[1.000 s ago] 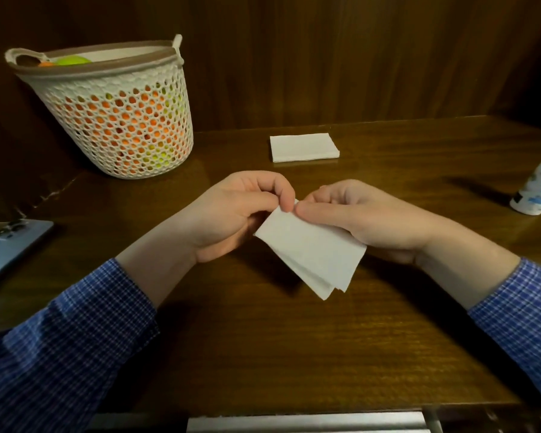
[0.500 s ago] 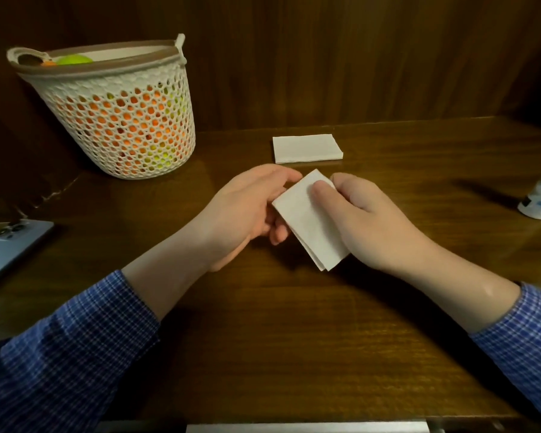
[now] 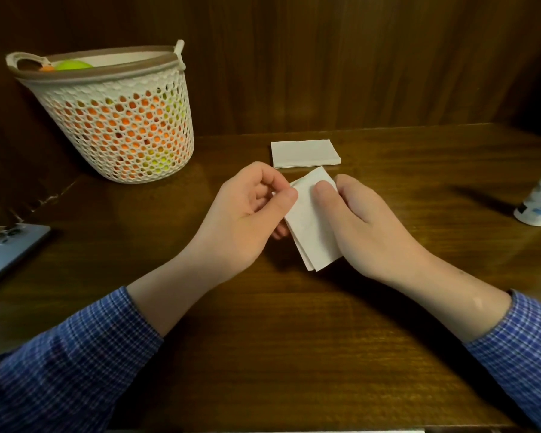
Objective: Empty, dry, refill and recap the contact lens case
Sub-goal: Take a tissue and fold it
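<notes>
At about 9 o'clock, at the left edge of the wooden table (image 3: 294, 354), lies a pale blue phone (image 3: 7, 248), camera side up and partly cut off by the frame. Toward 10 o'clock stands a white lattice basket (image 3: 116, 120) with a brown rim, orange and yellow-green things showing through its holes and a yellow-green one at the top.

Near the centre, the left hand (image 3: 241, 220) comes in from 7 o'clock in a blue checked sleeve (image 3: 60, 367). Its thumb lies along the left edge of a folded white tissue (image 3: 313, 226) and its fingers curl behind that edge, so it pinches the tissue. Whether the contact lens case sits inside this hand or behind the tissue cannot be told; the case is not visible anywhere.

The tissue is held just above the table, tilted, its layered corner pointing toward 6 o'clock. Just beyond it, at 12 o'clock, a second folded tissue (image 3: 305, 153) lies flat on the table, apart from the hands.

The right hand (image 3: 366, 226) enters from 4 o'clock, thumb pressed on the tissue's face, fingers wrapped behind its right side.

At 3 o'clock, by the right edge, a white solution bottle (image 3: 539, 203) with a blue label lies on its side, partly out of frame
</notes>
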The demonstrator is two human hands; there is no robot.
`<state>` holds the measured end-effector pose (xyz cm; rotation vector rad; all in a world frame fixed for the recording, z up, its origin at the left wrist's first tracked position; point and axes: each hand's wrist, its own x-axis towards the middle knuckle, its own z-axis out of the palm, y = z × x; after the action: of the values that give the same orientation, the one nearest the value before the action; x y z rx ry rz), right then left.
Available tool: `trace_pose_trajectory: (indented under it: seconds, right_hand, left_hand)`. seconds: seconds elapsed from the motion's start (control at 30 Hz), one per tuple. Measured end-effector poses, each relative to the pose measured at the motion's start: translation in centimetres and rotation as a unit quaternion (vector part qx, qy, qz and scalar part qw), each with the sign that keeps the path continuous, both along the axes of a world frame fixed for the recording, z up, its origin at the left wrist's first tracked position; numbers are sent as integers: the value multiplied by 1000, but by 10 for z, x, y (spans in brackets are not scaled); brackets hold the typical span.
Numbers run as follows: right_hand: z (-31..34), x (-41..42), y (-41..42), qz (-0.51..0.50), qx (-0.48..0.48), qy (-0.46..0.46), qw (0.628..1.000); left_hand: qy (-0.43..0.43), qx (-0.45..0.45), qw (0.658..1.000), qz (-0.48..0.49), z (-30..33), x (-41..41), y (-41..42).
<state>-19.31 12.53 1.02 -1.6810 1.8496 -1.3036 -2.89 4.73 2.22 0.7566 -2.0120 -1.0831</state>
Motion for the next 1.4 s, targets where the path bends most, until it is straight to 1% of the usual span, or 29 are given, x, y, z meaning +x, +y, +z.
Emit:
trace_pose_trajectory:
  seconds: [0.13,0.3,0.4,0.6,0.73,0.93,1.0,1.07,1.1,1.17,1.27,1.4]
  right_hand:
    - [0,0,1,1,-5,1,1000]
    - [0,1,2,4,-6,17,1000]
    - [-1,0,2,5,-10,21,1000]
    - [0,0,2,11,-10,24,1000]
    - [-1,-1,1,11,-10,27,1000]
    - [-2,-2,1,7,-12,38,999]
    - [1,-5,1,26,-29,13,999]
    - [7,-12,-1,70,-39,-45,996]
    - [11,-16,-2,96,-35,-66,993]
    - [17,-22,-3,148,-24,-79,985]
    - [21,-27,-3,187,-15,-99,977]
    - [26,-30,1,237,35,-191,952]
  left_hand:
    - [19,22,999,20,3,1,-3]
    - [-4,51,999,1,4,2,-7]
    - [1,42,999,-9,4,2,-5]
    - [14,13,1000,1,5,3,-4]
    - [9,25,1000,-2,5,3,-2]
    - [-10,21,1000,18,7,4,-4]
    - [-14,40,999,12,8,4,-4]
    - [-19,66,998,-5,10,5,-5]
    - [-22,78,997,-13,10,5,-5]
    - [-31,106,994,-26,12,6,-3]
    - [-31,145,988,-31,15,5,-2]
    - [-19,180,983,-21,16,4,-1]
